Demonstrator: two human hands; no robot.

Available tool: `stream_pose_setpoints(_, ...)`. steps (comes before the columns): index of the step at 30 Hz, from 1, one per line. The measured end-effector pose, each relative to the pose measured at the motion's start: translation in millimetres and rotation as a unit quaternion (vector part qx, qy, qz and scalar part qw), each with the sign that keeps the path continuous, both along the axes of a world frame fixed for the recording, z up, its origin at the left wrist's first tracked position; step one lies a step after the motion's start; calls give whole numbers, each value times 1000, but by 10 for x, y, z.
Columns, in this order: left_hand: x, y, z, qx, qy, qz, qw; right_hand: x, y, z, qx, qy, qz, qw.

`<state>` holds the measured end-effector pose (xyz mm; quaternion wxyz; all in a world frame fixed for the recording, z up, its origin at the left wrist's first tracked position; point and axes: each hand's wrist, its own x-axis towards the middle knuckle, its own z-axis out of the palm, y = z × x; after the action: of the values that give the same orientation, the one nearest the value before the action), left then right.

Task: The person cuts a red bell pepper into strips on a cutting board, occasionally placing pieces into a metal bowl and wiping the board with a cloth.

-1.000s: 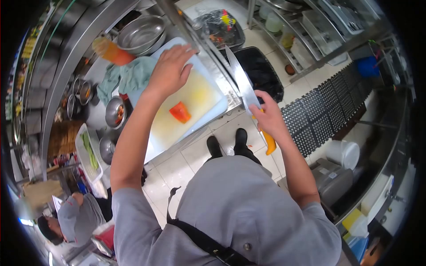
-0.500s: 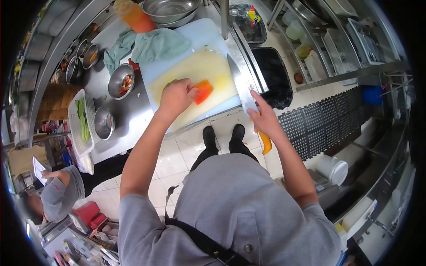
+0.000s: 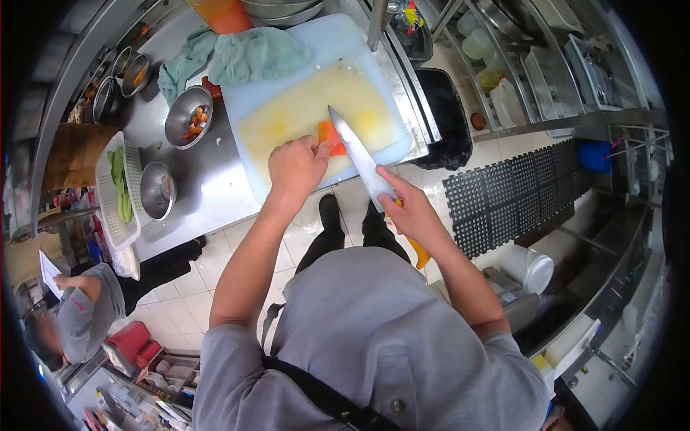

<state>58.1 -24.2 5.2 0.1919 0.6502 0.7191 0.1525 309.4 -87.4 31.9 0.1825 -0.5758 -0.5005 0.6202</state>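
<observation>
On a stained cutting board (image 3: 287, 118) lies an orange-red piece of vegetable (image 3: 332, 138). My left hand (image 3: 298, 167) has its fingers bent and pressed together on the left edge of this piece. My right hand (image 3: 411, 203) is wrapped round a large knife (image 3: 357, 152) with a yellow handle, at the rear of the blade. The blade points up and left, and its front part lies along the right side of the orange-red piece. Whether the edge touches the piece is hard to tell.
Left of the board are a metal bowl (image 3: 188, 118) with chopped red pieces, a smaller bowl (image 3: 157, 191) and a white basket (image 3: 118, 194) with greens. A green cloth (image 3: 251, 57) lies on the board's far side. A co-worker (image 3: 90, 302) holding paper is at the left.
The knife has moved left from the board's right edge to beside the orange-red piece, its tip turned further left. The view has shifted slightly. My left hand stays at the piece.
</observation>
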Motion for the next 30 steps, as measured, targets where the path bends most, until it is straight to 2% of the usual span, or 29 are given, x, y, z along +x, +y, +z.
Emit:
stream_pose_setpoints(3, -45, 17, 13, -38, 23, -32, 998, 41, -38, -112, 50, -34, 11, 998)
stream_pose_setpoints(4, -92, 6, -54, 101, 51, -87, 990, 45, -57, -125, 60, -32, 7, 998)
stream_pose_setpoints(5, -147, 11, -98, 239, 77, -140, 958, 47, -71, -134, 71, -29, 4, 997)
stream_pose_setpoints(6, -229, 58, -94, 237, 75, -143, 958, 37, -71, -104, 70, -31, 1, 997)
stream_pose_setpoints(8, -388, 153, -62, 200, 76, -324, 922, 6, -71, -11, 29, -25, -12, 999)
stream_pose_setpoints(11, -442, 145, -107, 149, 5, -332, 931, 7, -119, -77, 54, -21, -16, 998)
stream_pose_setpoints(14, -429, 143, -159, 166, -4, -327, 930, 8, -135, -92, 49, -17, -14, 999)
stream_pose_setpoints(18, -285, 47, -283, 197, -2, -287, 937, -19, -122, -25, 38, -44, -16, 998)
stream_pose_setpoints(20, -220, 3, -292, 230, 41, -278, 932, 1, -171, -146, 113, -42, -23, 992)
stream_pose_setpoints(24, -143, -63, -286, 242, 47, -264, 933, -17, -140, 85, 51, -43, -23, 998)
stream_pose_setpoints(27, -146, -73, -331, 241, -3, -229, 943, 1, -124, 89, 18, -53, -13, 998)
stream_pose_setpoints(29, -165, -56, -365, 235, -23, -216, 947, 43, -146, -54, 117, -70, 11, 991)
stream_pose_setpoints(30, -164, -53, -366, 234, -24, -214, 948, 61, -133, -63, 116, -71, 13, 991)
